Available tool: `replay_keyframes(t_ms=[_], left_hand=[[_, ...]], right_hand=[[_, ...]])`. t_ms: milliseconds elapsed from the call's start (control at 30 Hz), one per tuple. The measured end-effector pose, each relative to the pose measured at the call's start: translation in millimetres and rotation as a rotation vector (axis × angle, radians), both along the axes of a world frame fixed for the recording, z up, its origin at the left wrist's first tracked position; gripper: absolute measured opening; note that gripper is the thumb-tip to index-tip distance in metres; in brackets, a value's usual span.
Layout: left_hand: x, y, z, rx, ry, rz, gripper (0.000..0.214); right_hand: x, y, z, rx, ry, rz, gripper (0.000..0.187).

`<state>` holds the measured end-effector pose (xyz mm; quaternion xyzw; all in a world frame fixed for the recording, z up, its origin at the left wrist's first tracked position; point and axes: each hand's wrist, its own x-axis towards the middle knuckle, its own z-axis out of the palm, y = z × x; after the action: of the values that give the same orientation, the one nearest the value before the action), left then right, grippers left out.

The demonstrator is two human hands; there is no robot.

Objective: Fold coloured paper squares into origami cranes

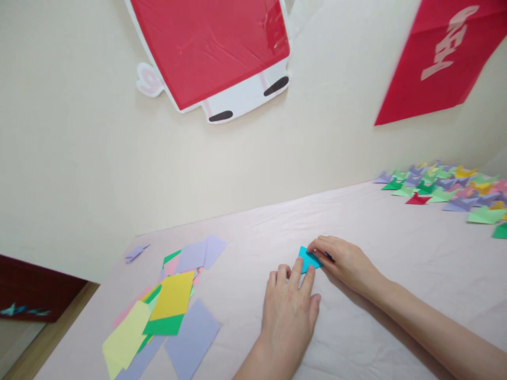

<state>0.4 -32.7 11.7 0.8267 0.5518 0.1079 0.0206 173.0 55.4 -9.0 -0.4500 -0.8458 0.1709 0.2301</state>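
A small folded piece of bright blue origami paper [308, 259] lies on the pale pink sheet [253, 232]. My left hand [290, 306] rests palm down with its fingers spread, index and middle fingertips on the near left edge of the paper. From the right, my right hand [348, 262] has its fingers bent over the paper's right side, thumb and fingertips close together in a pinch there. Those fingers hide the right part of the paper, so its full shape cannot be made out.
Loose coloured paper squares, a yellow one [173, 294] among them, lie overlapping at left. Small purple scraps [137, 253] sit near the left edge. Rows of folded paper figures, including a red one [418, 199], stand far right by the wall [325, 142].
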Motion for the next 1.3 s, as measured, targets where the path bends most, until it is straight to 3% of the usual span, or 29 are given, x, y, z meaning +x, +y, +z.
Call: replay_keyframes(t_ms=[300,433,833,1300], left_hand=[[1,0,3.9,-0.04,0.046,0.029,0.02],[0,0,3.9,-0.047,0.026,0.024,0.024],[-2,1,0.7,0.012,0.019,0.018,0.026],[-4,1,0.4,0.015,0.039,0.004,0.023]], right_hand=[[-4,-3,4.5,-0.001,-0.031,-0.017,0.02],[-7,-10,10.2,0.018,-0.014,-0.032,0.011],[-6,-9,4.2,-0.044,0.011,-0.126,0.029],[20,7,6.0,-0.186,0.032,-0.21,0.04]])
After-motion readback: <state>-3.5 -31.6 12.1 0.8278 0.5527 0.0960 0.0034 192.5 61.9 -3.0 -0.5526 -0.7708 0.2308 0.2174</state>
